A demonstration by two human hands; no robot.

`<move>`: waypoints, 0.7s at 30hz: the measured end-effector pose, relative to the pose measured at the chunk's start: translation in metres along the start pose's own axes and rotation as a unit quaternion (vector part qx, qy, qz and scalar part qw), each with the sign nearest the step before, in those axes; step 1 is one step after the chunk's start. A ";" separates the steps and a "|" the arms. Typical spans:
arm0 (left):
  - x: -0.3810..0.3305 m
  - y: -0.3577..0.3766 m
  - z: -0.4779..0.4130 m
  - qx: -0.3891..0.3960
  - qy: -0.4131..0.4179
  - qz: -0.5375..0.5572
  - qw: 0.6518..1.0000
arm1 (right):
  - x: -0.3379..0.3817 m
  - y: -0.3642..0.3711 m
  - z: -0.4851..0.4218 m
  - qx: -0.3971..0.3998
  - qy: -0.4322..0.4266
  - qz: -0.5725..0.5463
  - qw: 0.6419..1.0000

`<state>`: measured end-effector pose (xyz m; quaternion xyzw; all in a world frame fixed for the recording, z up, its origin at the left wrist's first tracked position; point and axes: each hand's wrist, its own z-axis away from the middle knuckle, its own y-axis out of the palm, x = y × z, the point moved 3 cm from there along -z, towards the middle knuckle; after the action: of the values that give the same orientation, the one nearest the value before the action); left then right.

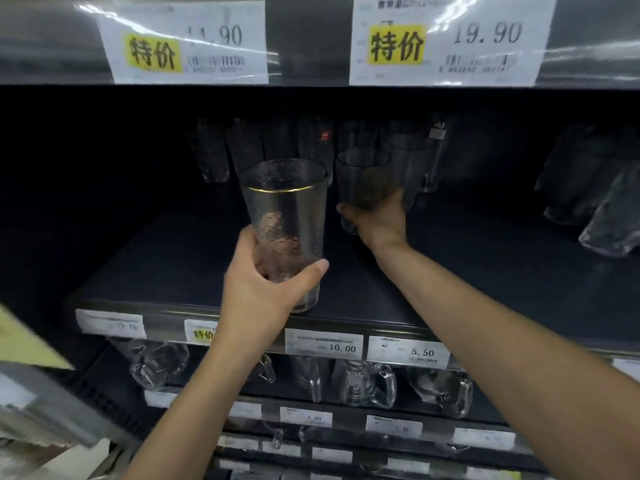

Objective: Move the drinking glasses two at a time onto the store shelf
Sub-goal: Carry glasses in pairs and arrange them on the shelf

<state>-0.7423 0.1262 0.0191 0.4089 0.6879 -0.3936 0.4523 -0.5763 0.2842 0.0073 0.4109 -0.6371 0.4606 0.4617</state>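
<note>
My left hand [266, 282] grips a tall clear drinking glass with a gold rim [285, 216], upright, just above the front of the dark store shelf [166, 271]. My right hand [377, 220] reaches deeper into the shelf and holds a second clear glass [360, 178] around its lower part; whether its base touches the shelf I cannot tell. Behind it, several more glasses [408, 157] stand in a row at the back of the shelf.
Clear glassware [588, 202] lies at the shelf's right end. The upper shelf edge carries price tags [187, 43]. Glass mugs [367, 379] fill the shelf below, behind price labels [323, 344]. A cardboard box edge [31, 344] shows at the left.
</note>
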 end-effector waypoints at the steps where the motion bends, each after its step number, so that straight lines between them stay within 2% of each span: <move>1: 0.003 -0.002 -0.002 0.004 0.000 0.001 1.000 | -0.001 0.004 -0.002 -0.008 0.001 0.001 1.000; 8: 0.013 -0.008 -0.014 0.032 0.002 0.015 0.999 | -0.008 0.021 -0.017 -0.083 -0.002 0.053 0.995; 21: 0.019 -0.012 -0.016 0.074 0.013 0.043 0.996 | -0.007 0.026 -0.026 -0.136 0.011 0.081 0.987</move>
<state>-0.7627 0.1401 0.0077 0.4753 0.6448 -0.4183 0.4282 -0.5939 0.3160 -0.0015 0.2864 -0.7201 0.4095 0.4814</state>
